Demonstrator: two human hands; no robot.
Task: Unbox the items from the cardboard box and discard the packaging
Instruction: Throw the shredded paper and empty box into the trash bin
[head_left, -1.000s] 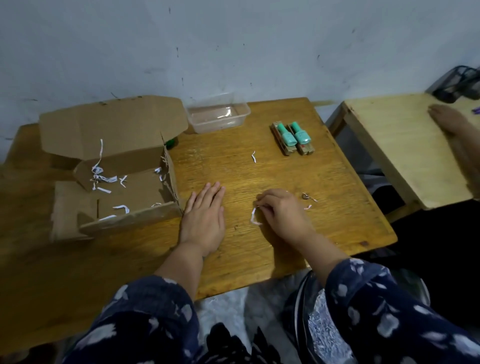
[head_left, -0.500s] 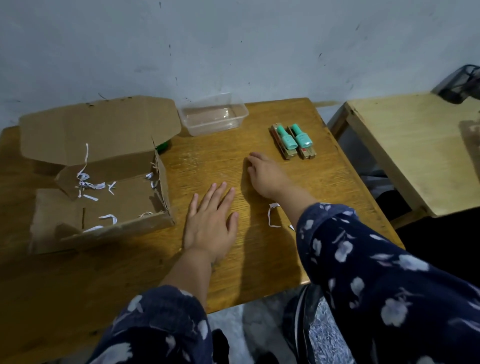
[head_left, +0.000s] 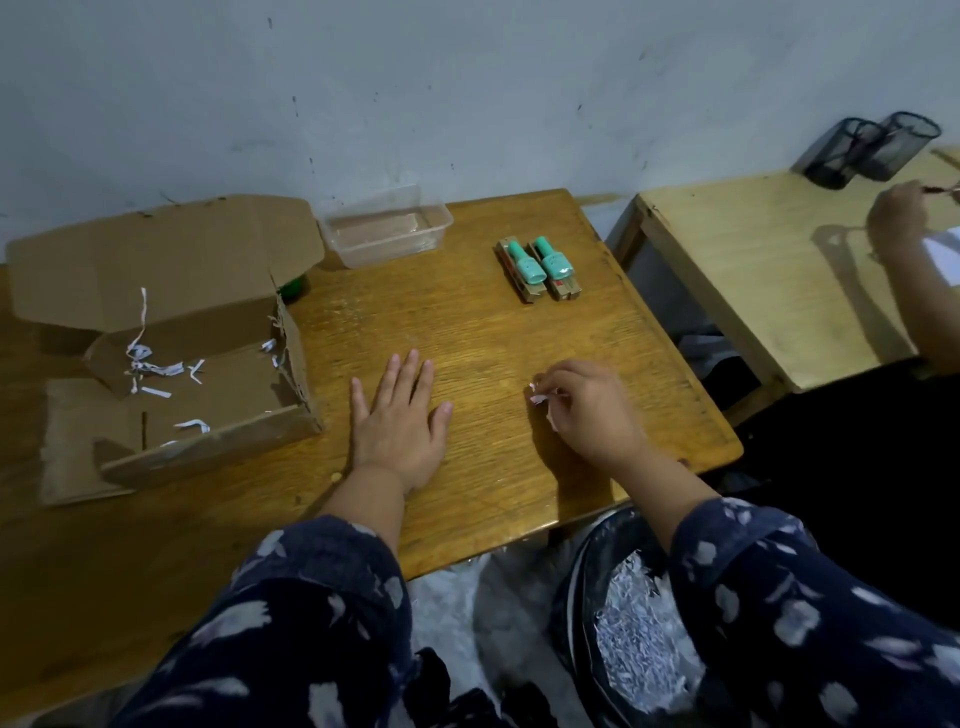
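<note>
The open cardboard box sits at the left of the wooden table, its lid folded back, with several white paper shreds inside. Two teal-capped bottles in small brown cartons lie side by side at the back right. My left hand rests flat on the table, fingers straight, just right of the box. My right hand is over the table's right part and pinches white paper shreds in its fingertips.
A clear plastic container stands at the back by the wall. A green object peeks out behind the box. Below the table's near edge a bin holds shredded paper. A second table with black mesh holders and another person's hand lies to the right.
My right hand reached to the table's middle, then drew back to the right with paper shreds in its fingertips. The loose shreds on the table are gone. My left hand stayed flat.
</note>
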